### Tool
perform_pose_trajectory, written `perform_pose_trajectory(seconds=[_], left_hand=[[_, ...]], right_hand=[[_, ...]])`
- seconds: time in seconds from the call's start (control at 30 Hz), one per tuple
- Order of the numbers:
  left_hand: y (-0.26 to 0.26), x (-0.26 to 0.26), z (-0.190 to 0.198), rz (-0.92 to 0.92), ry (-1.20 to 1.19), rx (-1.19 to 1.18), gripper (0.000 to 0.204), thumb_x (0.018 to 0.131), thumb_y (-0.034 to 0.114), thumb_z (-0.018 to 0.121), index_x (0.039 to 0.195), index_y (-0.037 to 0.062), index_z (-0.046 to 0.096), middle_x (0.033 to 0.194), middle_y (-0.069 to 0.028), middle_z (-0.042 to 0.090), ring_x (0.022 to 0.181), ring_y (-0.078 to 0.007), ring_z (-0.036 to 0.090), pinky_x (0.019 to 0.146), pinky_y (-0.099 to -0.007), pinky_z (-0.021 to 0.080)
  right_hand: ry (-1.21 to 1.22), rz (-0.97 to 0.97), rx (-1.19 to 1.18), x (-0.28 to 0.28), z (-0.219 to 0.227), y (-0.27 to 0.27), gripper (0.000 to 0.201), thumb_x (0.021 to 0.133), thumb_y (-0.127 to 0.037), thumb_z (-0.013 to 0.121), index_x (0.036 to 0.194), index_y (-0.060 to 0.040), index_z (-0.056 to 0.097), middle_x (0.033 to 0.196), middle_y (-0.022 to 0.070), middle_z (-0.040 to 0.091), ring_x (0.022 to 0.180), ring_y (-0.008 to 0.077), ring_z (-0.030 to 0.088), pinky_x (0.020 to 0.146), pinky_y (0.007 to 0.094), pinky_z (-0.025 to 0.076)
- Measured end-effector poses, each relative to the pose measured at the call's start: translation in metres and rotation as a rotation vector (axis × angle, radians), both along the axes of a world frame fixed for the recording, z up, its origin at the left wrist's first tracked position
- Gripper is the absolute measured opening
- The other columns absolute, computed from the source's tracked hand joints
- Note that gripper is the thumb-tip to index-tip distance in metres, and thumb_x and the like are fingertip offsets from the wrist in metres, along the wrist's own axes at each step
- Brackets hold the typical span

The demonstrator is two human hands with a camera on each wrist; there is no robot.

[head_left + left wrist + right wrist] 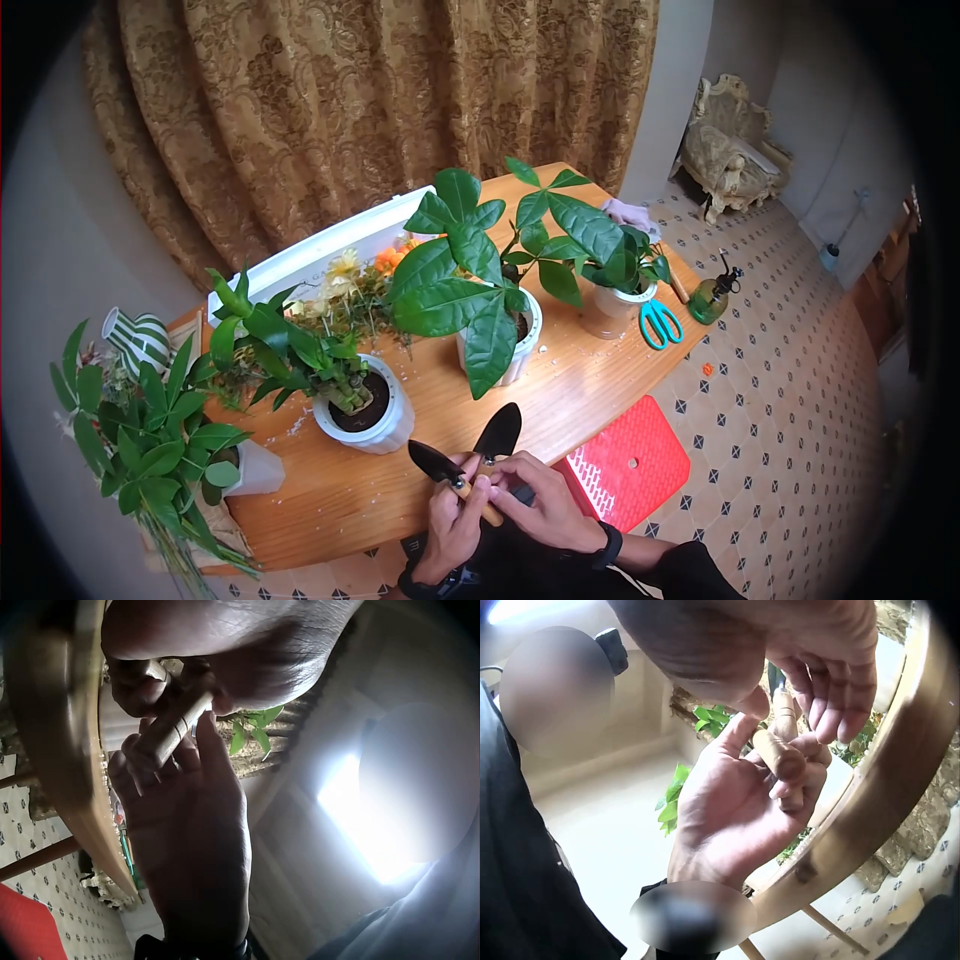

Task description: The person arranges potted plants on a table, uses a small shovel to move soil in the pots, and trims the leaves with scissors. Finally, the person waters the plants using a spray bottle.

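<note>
Two small hand trowels with black blades and wooden handles are held up over the table's near edge. My left hand [452, 528] grips both: one trowel [434, 462] points left, the other trowel [501, 430] points up and right. The right wrist view shows their handles [780, 756] crossing in the left palm, thumb over the nearer one. My right hand [545, 508] is close against them from the right, its thumb tip by the handles and its fingers loosely extended. Just beyond the blades stands a white pot [368, 432] with a thick-stemmed plant in soil.
On the wooden table [440, 385] stand more potted plants [500, 350], a white box [330, 240] with artificial flowers, teal scissors [660, 325] and a green spray bottle [710, 298]. Leafy stems [150, 450] crowd the left end. A red stool [635, 465] stands at the near right.
</note>
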State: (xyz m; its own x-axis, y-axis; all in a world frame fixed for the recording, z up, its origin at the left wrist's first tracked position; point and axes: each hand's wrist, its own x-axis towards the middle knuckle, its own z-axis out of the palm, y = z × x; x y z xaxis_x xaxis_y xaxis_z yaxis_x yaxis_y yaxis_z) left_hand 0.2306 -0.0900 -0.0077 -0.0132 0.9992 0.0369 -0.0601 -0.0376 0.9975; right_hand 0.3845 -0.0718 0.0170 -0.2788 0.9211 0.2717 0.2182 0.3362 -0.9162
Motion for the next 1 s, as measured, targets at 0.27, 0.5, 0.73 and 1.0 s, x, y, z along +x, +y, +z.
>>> perform_pose_trajectory(seconds=[0.27,0.5,0.73,1.0], left_hand=[[0.000,0.007,0.006,-0.128,0.042,0.042,0.040,0.105,0.019,0.052,0.133,-0.0103,0.056,0.131,-0.0191,0.054,0.112,-0.0252,0.058,0.098,-0.0358,0.046],[0.001,-0.016,0.022,-0.169,0.042,0.142,0.048,0.110,0.033,0.040,0.102,-0.0075,0.065,0.113,-0.0218,0.065,0.084,-0.0198,0.064,0.075,-0.0307,0.051],[-0.015,-0.046,-0.019,-0.027,-0.129,-0.150,0.036,0.105,0.032,0.055,0.082,0.0040,0.062,0.076,-0.0051,0.065,0.049,-0.0080,0.055,0.048,-0.0229,0.043],[-0.015,-0.051,-0.015,0.029,0.012,-0.173,0.036,0.106,0.033,0.051,0.082,0.0092,0.062,0.052,0.0067,0.047,0.038,-0.0021,0.040,0.037,-0.0188,0.030]], right_hand=[[0.159,-0.055,-0.090,0.014,-0.010,0.002,0.025,0.090,-0.008,0.075,0.108,0.0067,0.067,0.091,0.0097,0.062,0.079,0.0154,0.060,0.068,0.0288,0.048],[0.040,-0.681,0.213,0.130,0.021,0.053,0.022,0.099,-0.013,0.060,0.113,0.0024,0.064,0.089,0.0151,0.066,0.081,0.0206,0.065,0.071,0.0337,0.050],[-0.467,-0.938,0.330,0.267,0.036,0.125,0.027,0.106,-0.020,0.047,0.116,0.0016,0.059,0.085,0.0252,0.063,0.077,0.0397,0.062,0.071,0.0453,0.048],[-0.799,-0.788,0.044,0.304,-0.008,0.178,0.027,0.099,-0.023,0.056,0.097,0.0035,0.054,0.083,0.0296,0.064,0.082,0.0479,0.063,0.072,0.0541,0.048]])
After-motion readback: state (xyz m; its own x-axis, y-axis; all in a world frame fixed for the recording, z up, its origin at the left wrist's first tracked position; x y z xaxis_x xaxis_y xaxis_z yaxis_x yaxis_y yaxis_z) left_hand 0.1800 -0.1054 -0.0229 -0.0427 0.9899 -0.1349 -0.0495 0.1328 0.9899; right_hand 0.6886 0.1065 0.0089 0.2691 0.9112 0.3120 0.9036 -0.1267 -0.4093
